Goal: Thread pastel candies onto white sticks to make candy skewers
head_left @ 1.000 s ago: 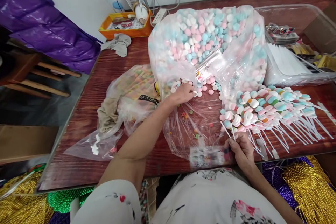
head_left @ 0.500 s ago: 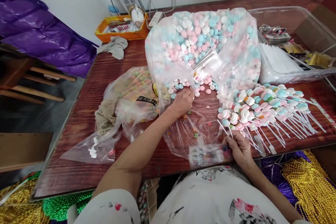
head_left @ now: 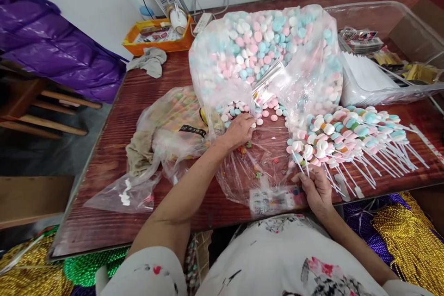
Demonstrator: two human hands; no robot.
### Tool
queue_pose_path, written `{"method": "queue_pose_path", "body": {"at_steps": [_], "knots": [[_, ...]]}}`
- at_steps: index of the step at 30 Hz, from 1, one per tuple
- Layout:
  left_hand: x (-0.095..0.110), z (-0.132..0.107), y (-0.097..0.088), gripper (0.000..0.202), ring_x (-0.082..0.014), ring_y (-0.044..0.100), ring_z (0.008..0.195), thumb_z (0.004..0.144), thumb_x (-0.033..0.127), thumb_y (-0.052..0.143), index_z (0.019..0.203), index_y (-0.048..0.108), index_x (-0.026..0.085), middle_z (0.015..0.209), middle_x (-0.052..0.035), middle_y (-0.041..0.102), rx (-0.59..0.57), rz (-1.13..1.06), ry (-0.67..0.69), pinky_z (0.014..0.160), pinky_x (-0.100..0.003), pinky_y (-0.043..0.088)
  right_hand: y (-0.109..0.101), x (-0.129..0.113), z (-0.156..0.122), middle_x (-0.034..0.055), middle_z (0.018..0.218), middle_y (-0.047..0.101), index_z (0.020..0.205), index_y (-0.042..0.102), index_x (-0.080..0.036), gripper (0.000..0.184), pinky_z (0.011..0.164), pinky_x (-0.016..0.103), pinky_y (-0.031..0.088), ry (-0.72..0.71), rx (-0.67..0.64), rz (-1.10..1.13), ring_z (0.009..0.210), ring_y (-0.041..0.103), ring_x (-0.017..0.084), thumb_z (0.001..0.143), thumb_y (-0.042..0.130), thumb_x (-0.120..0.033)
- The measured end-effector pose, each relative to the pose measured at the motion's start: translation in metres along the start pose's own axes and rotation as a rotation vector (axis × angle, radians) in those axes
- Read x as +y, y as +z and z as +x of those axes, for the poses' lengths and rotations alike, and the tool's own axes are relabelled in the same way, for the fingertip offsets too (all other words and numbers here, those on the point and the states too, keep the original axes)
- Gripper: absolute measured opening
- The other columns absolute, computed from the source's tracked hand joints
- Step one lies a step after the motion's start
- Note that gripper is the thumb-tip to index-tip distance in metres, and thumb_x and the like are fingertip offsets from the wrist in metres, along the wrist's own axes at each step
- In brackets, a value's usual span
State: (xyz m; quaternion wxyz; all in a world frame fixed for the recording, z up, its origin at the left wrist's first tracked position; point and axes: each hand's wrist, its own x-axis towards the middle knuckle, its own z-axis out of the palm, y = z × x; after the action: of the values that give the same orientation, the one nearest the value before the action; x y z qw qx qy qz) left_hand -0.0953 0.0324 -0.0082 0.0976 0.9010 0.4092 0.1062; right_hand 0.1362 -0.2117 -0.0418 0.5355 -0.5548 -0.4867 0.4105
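Observation:
My left hand reaches to the mouth of a big clear plastic bag. Its fingers are curled together at loose pink, white and blue candies; whatever is in them is hidden. Near the table's front edge, my right hand is closed, pinching a thin white stick between thumb and fingers. Just beyond it lies a pile of candy skewers, round pastel candies threaded on white sticks that point toward me. A few small orange and green bits lie on the plastic between my hands.
To the left sit a tied bag of orange-green candies and a brown cloth. Behind them are a grey rag and an orange tray. At right stands a clear bin with white sticks and packets.
The view has shifted slightly. My left hand remains low at the loose candies, and my right hand still holds the stick, with its fingers a little changed.

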Motion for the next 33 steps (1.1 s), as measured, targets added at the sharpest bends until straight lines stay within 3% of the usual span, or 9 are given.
{"method": "queue_pose_path", "body": {"at_steps": [2, 5, 9, 11, 16, 20, 25, 29, 33], "knots": [[0.002, 0.001, -0.003, 0.027, -0.0275, 0.061, 0.099, 0.075, 0.011, 0.052, 0.092, 0.073, 0.013, 0.099, -0.0138, 0.067, 0.017, -0.075, -0.029, 0.094, -0.043, 0.048, 0.000, 0.001, -0.001, 0.0005, 0.079, 0.068, 0.112, 0.052, -0.027, 0.017, 0.056, 0.027, 0.046, -0.004, 0.010, 0.004, 0.061, 0.058, 0.014, 0.097, 0.050, -0.034], [0.017, -0.010, -0.015, 0.024, -0.0231, 0.063, 0.089, 0.075, 0.013, 0.057, 0.091, 0.074, 0.014, 0.095, -0.0101, 0.069, 0.148, -0.367, -0.098, 0.086, -0.039, 0.052, -0.001, -0.001, -0.001, 0.0013, 0.078, 0.068, 0.109, 0.053, -0.026, 0.015, 0.059, 0.029, 0.048, -0.041, -0.008, -0.027, 0.065, 0.060, 0.015, 0.096, 0.051, -0.033], [0.061, -0.049, -0.032, 0.024, -0.0144, 0.063, 0.067, 0.071, 0.023, 0.074, 0.094, 0.075, 0.017, 0.083, -0.0029, 0.071, 0.280, -1.099, -0.296, 0.064, -0.029, 0.055, 0.001, -0.015, -0.005, 0.0007, 0.081, 0.068, 0.107, 0.053, -0.027, 0.011, 0.064, 0.030, 0.049, -0.138, -0.101, -0.093, 0.068, 0.061, 0.015, 0.097, 0.049, -0.025], [0.087, -0.073, -0.035, 0.023, -0.0136, 0.064, 0.068, 0.064, 0.020, 0.081, 0.087, 0.076, 0.018, 0.083, -0.0022, 0.072, 0.332, -1.401, -0.386, 0.059, -0.025, 0.055, 0.003, -0.026, -0.007, -0.0002, 0.081, 0.066, 0.105, 0.054, -0.027, 0.012, 0.064, 0.029, 0.048, -0.190, -0.164, -0.131, 0.067, 0.060, 0.014, 0.098, 0.047, -0.020], [0.130, -0.116, -0.030, 0.027, -0.0134, 0.069, 0.072, 0.056, 0.014, 0.086, 0.081, 0.078, 0.020, 0.093, -0.0038, 0.076, 0.498, -1.744, -0.547, 0.061, -0.022, 0.058, 0.012, -0.052, -0.011, 0.0004, 0.078, 0.062, 0.103, 0.057, -0.024, 0.014, 0.063, 0.028, 0.044, -0.272, -0.281, -0.276, 0.068, 0.057, 0.014, 0.098, 0.046, -0.018], [0.145, -0.132, -0.025, 0.032, -0.0151, 0.071, 0.074, 0.057, 0.017, 0.087, 0.087, 0.078, 0.021, 0.092, -0.0042, 0.078, 0.564, -1.805, -0.653, 0.062, -0.022, 0.060, 0.016, -0.062, -0.013, 0.0027, 0.082, 0.064, 0.104, 0.059, -0.022, 0.019, 0.063, 0.028, 0.043, -0.285, -0.348, -0.339, 0.067, 0.055, 0.015, 0.098, 0.041, -0.018], [0.155, -0.138, -0.020, 0.039, -0.0155, 0.072, 0.075, 0.059, 0.022, 0.088, 0.096, 0.077, 0.021, 0.093, -0.0060, 0.078, 0.685, -1.736, -0.651, 0.063, -0.022, 0.060, 0.018, -0.060, -0.017, 0.0043, 0.083, 0.067, 0.116, 0.059, -0.021, 0.026, 0.062, 0.030, 0.044, -0.298, -0.352, -0.399, 0.065, 0.057, 0.016, 0.097, 0.042, -0.017], [0.154, -0.142, -0.007, 0.034, -0.0163, 0.072, 0.080, 0.065, 0.029, 0.086, 0.096, 0.077, 0.020, 0.095, -0.0052, 0.078, 0.773, -1.521, -0.627, 0.074, -0.027, 0.062, 0.018, -0.060, -0.020, 0.0043, 0.077, 0.067, 0.115, 0.062, -0.022, 0.027, 0.059, 0.031, 0.044, -0.247, -0.358, -0.398, 0.061, 0.057, 0.017, 0.097, 0.042, -0.020], [0.148, -0.149, -0.002, 0.023, -0.0199, 0.072, 0.092, 0.078, 0.030, 0.077, 0.099, 0.076, 0.022, 0.101, -0.0053, 0.077, 0.783, -1.103, -0.454, 0.088, -0.037, 0.060, 0.019, -0.061, -0.023, 0.0029, 0.075, 0.066, 0.119, 0.062, -0.025, 0.028, 0.059, 0.032, 0.044, -0.209, -0.357, -0.344, 0.060, 0.056, 0.018, 0.097, 0.044, -0.023]]}}
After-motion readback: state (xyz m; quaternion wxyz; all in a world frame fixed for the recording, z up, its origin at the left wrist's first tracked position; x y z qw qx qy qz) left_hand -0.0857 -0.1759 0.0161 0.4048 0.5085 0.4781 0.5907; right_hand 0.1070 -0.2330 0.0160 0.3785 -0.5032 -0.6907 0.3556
